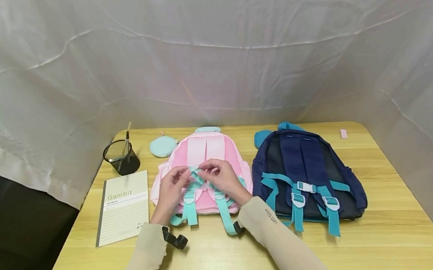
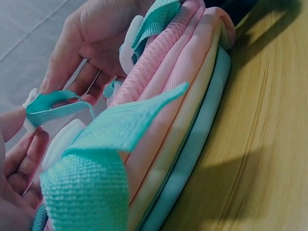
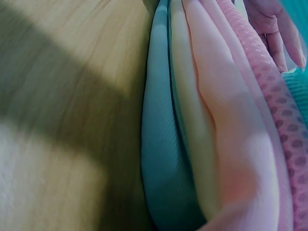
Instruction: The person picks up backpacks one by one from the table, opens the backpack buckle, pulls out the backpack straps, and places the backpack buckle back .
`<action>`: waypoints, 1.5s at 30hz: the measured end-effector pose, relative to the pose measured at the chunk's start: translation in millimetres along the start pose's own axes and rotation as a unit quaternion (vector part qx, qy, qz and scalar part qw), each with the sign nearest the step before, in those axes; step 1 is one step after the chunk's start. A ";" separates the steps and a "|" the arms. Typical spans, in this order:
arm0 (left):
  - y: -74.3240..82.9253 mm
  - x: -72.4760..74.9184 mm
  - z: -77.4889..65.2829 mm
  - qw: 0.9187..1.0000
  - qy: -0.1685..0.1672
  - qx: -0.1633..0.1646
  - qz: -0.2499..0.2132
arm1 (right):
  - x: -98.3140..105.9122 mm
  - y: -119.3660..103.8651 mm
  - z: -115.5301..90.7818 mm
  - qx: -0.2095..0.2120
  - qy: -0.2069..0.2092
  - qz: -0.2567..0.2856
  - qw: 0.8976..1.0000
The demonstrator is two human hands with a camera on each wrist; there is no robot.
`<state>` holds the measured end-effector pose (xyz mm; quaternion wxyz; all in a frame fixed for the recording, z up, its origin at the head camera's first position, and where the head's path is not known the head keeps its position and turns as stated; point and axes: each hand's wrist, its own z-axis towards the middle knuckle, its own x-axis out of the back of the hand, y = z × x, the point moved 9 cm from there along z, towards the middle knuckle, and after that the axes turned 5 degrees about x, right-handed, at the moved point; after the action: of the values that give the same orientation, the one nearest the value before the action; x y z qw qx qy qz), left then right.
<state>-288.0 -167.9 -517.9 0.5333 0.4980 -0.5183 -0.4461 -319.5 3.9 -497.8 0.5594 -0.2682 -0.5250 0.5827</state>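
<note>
A pink backpack [image 1: 236, 150] lies with its padded back panel facing up. Over that panel, my left hand [image 1: 172, 188] and right hand [image 1: 224, 177] meet at a teal chest strap [image 1: 195, 174]. The left wrist view shows a small white buckle [image 2: 31, 111] on the strap, pinched between the thumb and fingers of my left hand [image 2: 19, 163]. My right hand [image 2: 91, 43] pinches the strap right beside the buckle, its fingertips close to the left thumb. Teal shoulder straps [image 1: 225, 211] hang toward the front. The right wrist view shows mostly the bag's layered side [image 3: 231, 106].
To the right lies a navy backpack [image 1: 273, 157] with teal straps and a fastened white buckle [image 1: 306, 187]. On the left are a notebook [image 1: 124, 211] and a black mesh pen cup [image 1: 126, 162]. A round light-blue pouch [image 1: 163, 146] sits behind; a small pink piece [image 1: 343, 133] lies far right.
</note>
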 end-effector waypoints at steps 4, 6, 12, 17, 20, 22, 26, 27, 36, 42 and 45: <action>-1.8 -2.4 -0.4 1.000 -0.014 0.009 0.015 | 0.4 2.3 0.3 -0.002 0.006 0.022 1.000; -2.6 -4.1 -0.9 0.999 -0.025 0.012 0.025 | 0.4 2.6 0.4 -0.004 0.007 0.033 0.999; -2.9 -8.0 -3.1 0.997 -0.049 0.014 0.055 | 0.8 2.2 -0.6 -0.013 0.005 0.041 0.999; -3.3 -7.9 -3.6 0.997 -0.053 0.017 0.056 | -0.1 1.2 -1.1 -0.011 -0.003 0.045 0.999; -3.5 -7.9 -3.6 0.997 -0.054 0.014 0.060 | -0.3 0.3 -1.5 -0.008 -0.006 0.045 0.999; -3.5 -7.7 -3.7 0.996 -0.054 0.011 0.063 | -0.5 0.1 -1.3 -0.007 -0.007 0.045 0.999; -3.9 -7.1 -3.3 0.996 -0.053 0.011 0.069 | -1.6 0.6 -0.2 -0.007 -0.010 0.043 0.999; -4.1 -6.9 -3.1 0.996 -0.052 0.013 0.070 | -2.0 0.6 0.0 -0.006 -0.011 0.044 0.999; -1.4 -4.6 -2.0 0.998 -0.038 0.006 0.045 | -1.2 0.1 0.6 -0.004 -0.007 0.041 0.999; -4.3 -6.7 -1.6 0.997 -0.048 0.020 0.050 | 0.0 0.2 0.8 -0.010 -0.005 0.042 0.999; -5.3 -8.3 -1.7 0.997 -0.053 0.025 0.048 | -1.0 -0.2 0.6 -0.013 -0.012 0.044 0.999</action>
<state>-286.7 -160.1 -524.0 0.5139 0.4611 -0.5799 -0.4325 -319.8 2.7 -497.8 0.5229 -0.2914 -0.5270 0.6033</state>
